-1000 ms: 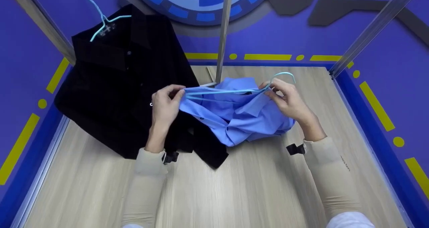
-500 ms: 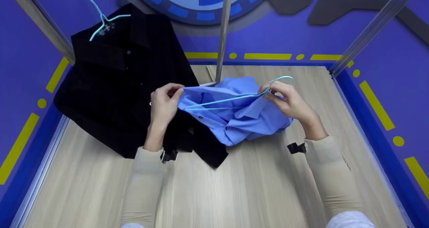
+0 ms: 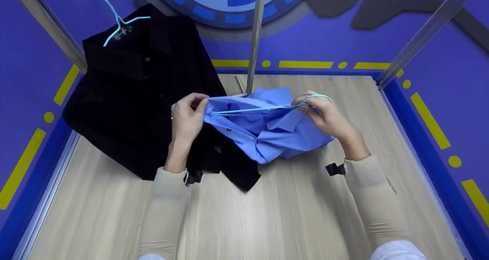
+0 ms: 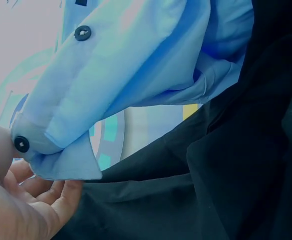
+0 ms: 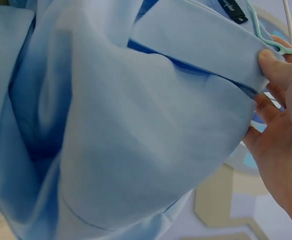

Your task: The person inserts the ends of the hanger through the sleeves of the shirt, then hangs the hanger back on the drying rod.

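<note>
A blue button-up shirt point(image 3: 284, 138) hangs between the two hands in the head view, its opening spread. My left hand point(image 3: 187, 113) pinches the shirt's collar edge at the left; a dark button point(image 4: 21, 144) sits beside that thumb in the left wrist view. My right hand point(image 3: 329, 114) pinches the other side of the collar together with the neck of a light blue clothes hanger point(image 3: 248, 110). From there the hanger reaches leftward into the shirt, its far end close to the left fingers. The right wrist view shows the collar under the right thumb and a black label point(image 5: 233, 10).
A black shirt point(image 3: 126, 99) on another light blue hanger point(image 3: 117, 19) hangs at the left, one sleeve trailing under the left hand. A metal pole point(image 3: 255, 38) rises behind the blue shirt. Below lies a wooden surface point(image 3: 244, 222), with purple walls around it.
The hanger's far end dipped within the collar opening, then rose again near the left hand. Its hook has tipped down towards the right hand. The left hand has barely moved.
</note>
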Demonstrator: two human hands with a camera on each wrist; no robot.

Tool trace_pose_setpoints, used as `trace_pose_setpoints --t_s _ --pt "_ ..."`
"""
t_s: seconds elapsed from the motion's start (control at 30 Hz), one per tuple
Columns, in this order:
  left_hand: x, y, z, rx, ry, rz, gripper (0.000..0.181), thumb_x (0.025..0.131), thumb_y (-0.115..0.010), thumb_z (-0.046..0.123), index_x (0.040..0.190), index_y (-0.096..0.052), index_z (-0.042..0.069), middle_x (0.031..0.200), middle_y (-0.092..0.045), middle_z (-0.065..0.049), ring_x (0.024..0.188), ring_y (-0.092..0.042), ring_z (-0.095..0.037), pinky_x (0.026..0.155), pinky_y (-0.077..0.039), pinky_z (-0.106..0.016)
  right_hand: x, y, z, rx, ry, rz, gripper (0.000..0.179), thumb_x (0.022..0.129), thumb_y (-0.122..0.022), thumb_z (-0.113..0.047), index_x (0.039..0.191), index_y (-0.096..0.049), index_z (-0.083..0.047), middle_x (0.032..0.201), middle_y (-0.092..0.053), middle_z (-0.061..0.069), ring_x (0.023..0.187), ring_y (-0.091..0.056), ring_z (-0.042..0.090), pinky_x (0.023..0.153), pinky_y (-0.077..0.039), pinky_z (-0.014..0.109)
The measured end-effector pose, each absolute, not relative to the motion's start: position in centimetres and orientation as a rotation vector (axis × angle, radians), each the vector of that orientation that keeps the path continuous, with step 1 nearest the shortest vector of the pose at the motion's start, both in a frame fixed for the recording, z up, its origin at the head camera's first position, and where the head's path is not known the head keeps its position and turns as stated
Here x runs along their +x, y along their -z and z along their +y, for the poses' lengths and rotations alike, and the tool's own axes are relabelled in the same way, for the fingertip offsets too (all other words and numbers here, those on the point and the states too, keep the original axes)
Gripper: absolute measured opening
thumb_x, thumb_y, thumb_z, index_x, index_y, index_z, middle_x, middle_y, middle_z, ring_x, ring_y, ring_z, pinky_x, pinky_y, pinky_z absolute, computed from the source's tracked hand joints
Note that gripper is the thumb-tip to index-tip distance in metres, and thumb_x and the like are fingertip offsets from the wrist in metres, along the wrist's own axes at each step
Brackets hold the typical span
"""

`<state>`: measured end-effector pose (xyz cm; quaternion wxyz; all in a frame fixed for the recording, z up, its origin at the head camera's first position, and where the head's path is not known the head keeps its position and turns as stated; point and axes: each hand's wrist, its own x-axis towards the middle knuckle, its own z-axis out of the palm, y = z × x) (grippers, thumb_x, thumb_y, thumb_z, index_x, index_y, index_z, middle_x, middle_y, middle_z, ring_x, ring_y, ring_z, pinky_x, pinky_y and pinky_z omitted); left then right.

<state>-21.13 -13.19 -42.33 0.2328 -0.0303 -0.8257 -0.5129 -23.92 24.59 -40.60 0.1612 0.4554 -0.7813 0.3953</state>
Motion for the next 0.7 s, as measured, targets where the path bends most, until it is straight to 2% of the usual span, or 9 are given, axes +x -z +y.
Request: trace_pose_setpoints --t_s 0.27,0.5,0.7 --pt "-21.26 42.21 -13.63 -0.037 1.429 -2.306 0.007 0.092 -0.076 0.009 0.096 -0.081 0.005 0.083 -0.074 -0.004 0.072 -0.065 -0.015 0.064 -0.046 -0.024 -23.74 40.35 24.84 1.404 -1.28 -2.189 0.041 0.083 -0.061 0.031 0.109 -0.073 0.002 0.107 -0.07 0.016 0.098 -0.061 0.025 0.076 -0.045 0.025" --pt "-21.55 42.15 -13.62 -0.023 1.452 -2.308 0.008 0.093 -0.075 0.01 0.097 -0.081 0.005 0.085 -0.075 -0.003 0.074 -0.066 -0.014 0.068 -0.048 -0.023 -23.5 40.27 24.83 1.451 -1.26 -2.236 0.041 0.082 -0.062 0.031 0.107 -0.073 0.001 0.107 -0.068 0.014 0.101 -0.062 0.026 0.088 -0.047 0.026" --pt "-21.32 41.9 -13.34 -0.067 1.417 -2.265 0.007 0.093 -0.076 0.008 0.097 -0.08 0.004 0.087 -0.076 -0.004 0.073 -0.067 -0.014 0.066 -0.049 -0.023 -23.37 40.08 24.46 1.42 -1.121 -2.228 0.04 0.085 -0.062 0.028 0.11 -0.073 -0.001 0.107 -0.068 0.013 0.1 -0.062 0.027 0.09 -0.046 0.026"
